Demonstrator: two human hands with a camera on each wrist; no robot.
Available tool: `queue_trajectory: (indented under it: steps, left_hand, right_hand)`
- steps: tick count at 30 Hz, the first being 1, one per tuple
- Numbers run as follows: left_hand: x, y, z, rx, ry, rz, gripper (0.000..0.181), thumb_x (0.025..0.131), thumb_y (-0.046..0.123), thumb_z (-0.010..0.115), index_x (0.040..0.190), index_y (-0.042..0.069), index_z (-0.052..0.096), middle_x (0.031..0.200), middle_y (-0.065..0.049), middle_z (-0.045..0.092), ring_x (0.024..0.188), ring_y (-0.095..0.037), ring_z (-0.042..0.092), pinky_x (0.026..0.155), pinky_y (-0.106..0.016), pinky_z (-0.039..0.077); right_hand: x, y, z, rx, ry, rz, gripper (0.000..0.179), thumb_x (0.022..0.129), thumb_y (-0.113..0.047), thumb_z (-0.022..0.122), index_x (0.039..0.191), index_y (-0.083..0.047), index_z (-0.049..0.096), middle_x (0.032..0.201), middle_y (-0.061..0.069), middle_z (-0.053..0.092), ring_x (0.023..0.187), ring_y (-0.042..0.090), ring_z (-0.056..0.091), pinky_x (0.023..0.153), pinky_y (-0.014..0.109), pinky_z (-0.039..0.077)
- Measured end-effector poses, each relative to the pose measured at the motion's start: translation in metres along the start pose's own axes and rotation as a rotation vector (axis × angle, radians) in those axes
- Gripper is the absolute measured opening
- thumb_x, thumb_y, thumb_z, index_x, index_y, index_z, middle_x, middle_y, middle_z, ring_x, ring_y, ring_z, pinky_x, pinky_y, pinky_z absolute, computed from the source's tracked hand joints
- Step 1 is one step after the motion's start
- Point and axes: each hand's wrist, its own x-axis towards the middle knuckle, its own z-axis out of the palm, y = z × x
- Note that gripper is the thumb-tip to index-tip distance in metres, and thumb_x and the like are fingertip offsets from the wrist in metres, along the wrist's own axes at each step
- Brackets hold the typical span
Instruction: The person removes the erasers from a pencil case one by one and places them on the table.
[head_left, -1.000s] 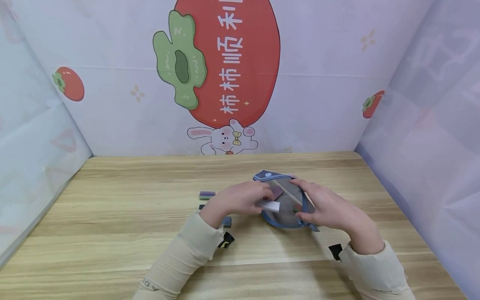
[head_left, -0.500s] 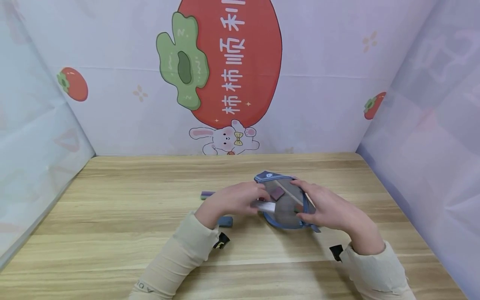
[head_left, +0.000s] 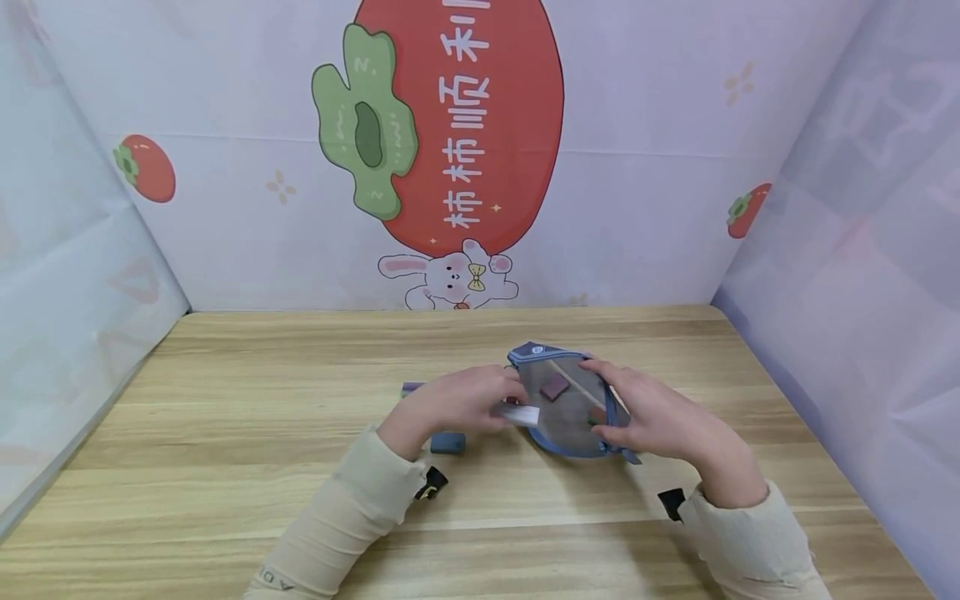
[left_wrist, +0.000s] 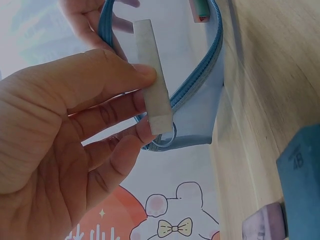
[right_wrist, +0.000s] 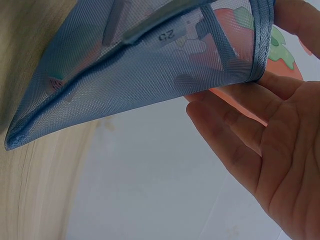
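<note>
My left hand point(head_left: 461, 404) pinches a slim white bar-shaped eraser point(left_wrist: 156, 85) between thumb and fingertips. It is just left of a mesh zip pouch point(head_left: 562, 429) with blue edging, whose zipper side faces this hand. Round the pouch's right side, my right hand point(head_left: 663, 412) holds it with thumb and fingers spread. In the right wrist view, fingers lie behind the mesh. Through the mesh show a dark reddish block point(head_left: 555, 387), a long pale strip point(head_left: 576, 382) and a small green and red piece point(right_wrist: 57, 82). The left wrist view shows the zipper point(left_wrist: 200, 70) parted.
A blue block marked 4B point(left_wrist: 300, 175) lies on the wooden table point(head_left: 300, 375) beneath the left forearm. Near it is a purple block point(head_left: 412, 388), partly hidden by the hand. Printed sheets point(head_left: 637, 208) stand as walls behind and at both sides.
My left hand has drawn back leftward with the white eraser, from over the pouch to its left edge. More of the blue block now shows. My right hand and the pouch stay nearly still.
</note>
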Motion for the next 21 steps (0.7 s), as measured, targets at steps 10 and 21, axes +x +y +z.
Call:
queue_trajectory:
  steps: [10, 21]
  left_hand:
    - [-0.006, -0.004, 0.002, 0.007, 0.004, -0.001, 0.025, 0.088, 0.012, 0.072, 0.113, 0.011, 0.072, 0.101, 0.001, 0.063, 0.087, -0.01, 0.055, 0.081, -0.02, 0.05]
    - [-0.013, -0.008, 0.0, 0.012, 0.021, 0.009, 0.023, 0.088, 0.009, 0.071, 0.111, 0.011, 0.072, 0.1, 0.002, 0.065, 0.088, -0.011, 0.055, 0.082, -0.022, 0.05]
  right_hand:
    - [-0.001, -0.001, 0.001, -0.013, 0.022, -0.011, 0.078, 0.083, -0.017, 0.078, 0.148, 0.001, 0.037, 0.125, 0.02, 0.062, 0.11, 0.031, 0.061, 0.091, 0.05, 0.05]
    - [-0.001, -0.001, 0.001, -0.017, 0.026, -0.015, 0.079, 0.083, -0.016, 0.078, 0.148, 0.001, 0.036, 0.135, 0.023, 0.058, 0.119, 0.035, 0.059, 0.097, 0.053, 0.049]
